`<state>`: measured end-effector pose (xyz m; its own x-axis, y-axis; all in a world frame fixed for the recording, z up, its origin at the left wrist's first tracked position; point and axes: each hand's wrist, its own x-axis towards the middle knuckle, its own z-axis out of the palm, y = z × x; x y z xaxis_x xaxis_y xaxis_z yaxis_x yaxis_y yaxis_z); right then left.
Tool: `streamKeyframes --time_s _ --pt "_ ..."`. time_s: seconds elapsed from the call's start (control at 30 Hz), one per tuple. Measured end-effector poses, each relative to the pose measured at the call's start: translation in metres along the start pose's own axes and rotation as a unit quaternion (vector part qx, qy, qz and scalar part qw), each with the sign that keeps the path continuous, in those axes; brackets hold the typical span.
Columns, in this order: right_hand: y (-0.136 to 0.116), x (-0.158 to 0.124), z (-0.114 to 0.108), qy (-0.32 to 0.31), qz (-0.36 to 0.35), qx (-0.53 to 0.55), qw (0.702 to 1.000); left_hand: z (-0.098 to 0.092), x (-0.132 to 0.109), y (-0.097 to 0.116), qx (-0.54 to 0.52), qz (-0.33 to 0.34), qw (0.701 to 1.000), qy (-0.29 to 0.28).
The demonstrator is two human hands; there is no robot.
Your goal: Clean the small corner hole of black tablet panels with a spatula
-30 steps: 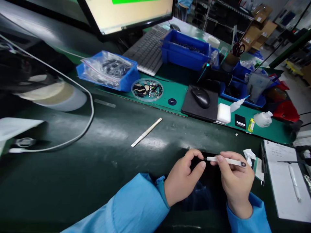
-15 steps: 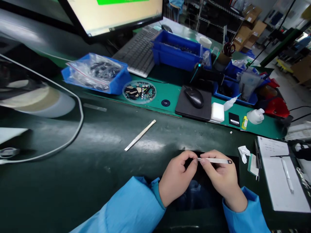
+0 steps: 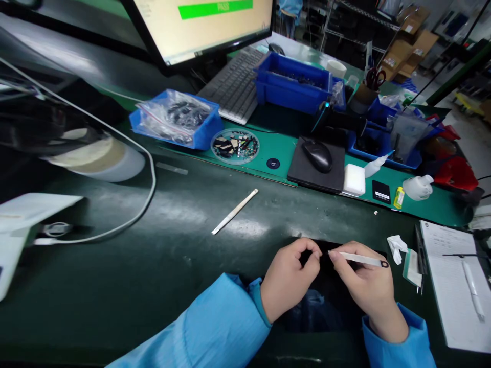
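Note:
Above a dark glossy panel (image 3: pixel 333 312) at the bottom of the view, both my hands work close together. My right hand (image 3: pixel 366 281) grips a thin flat metal tool (image 3: pixel 362 259) between thumb and fingers; its outer end carries a dark ring. Thumb and index finger of my left hand (image 3: pixel 291 276) are pinched together. Whatever they may hold is too small to make out. A narrow gap separates the left fingertips from the tool's tip. On the bench to the upper left lies a slim pale stick (image 3: pixel 235 212), which neither hand touches.
Along the back stand a blue bin of bagged parts (image 3: pixel 209 125), a round dish of small pieces (image 3: pixel 235 145), a mouse (image 3: pixel 317 156) and a white bottle (image 3: pixel 418 187). A notebook (image 3: pixel 452 296) with a pen lies right. A white cable (image 3: pixel 153 179) curves at left.
My hands have drawn slightly apart, and the metal tool's tip has come away from the left fingertips. The whole view has shifted, so the bench things appear further right.

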<state>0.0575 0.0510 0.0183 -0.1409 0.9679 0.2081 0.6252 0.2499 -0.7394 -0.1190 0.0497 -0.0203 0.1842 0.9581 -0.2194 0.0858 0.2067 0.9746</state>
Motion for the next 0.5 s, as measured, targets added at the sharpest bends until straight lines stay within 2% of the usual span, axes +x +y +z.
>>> streamKeyframes --time_s 0.2,0.5 --pt "0.0006 -0.0007 0.0036 -0.031 0.036 0.027 0.999 -0.0024 -0.0015 0.0010 -0.038 -0.012 0.999 -0.015" --pt "-0.0005 -0.0014 0.0060 -0.047 0.041 0.038 0.997 -0.0005 -0.0013 0.0018 0.001 -0.006 1.000 -0.007"
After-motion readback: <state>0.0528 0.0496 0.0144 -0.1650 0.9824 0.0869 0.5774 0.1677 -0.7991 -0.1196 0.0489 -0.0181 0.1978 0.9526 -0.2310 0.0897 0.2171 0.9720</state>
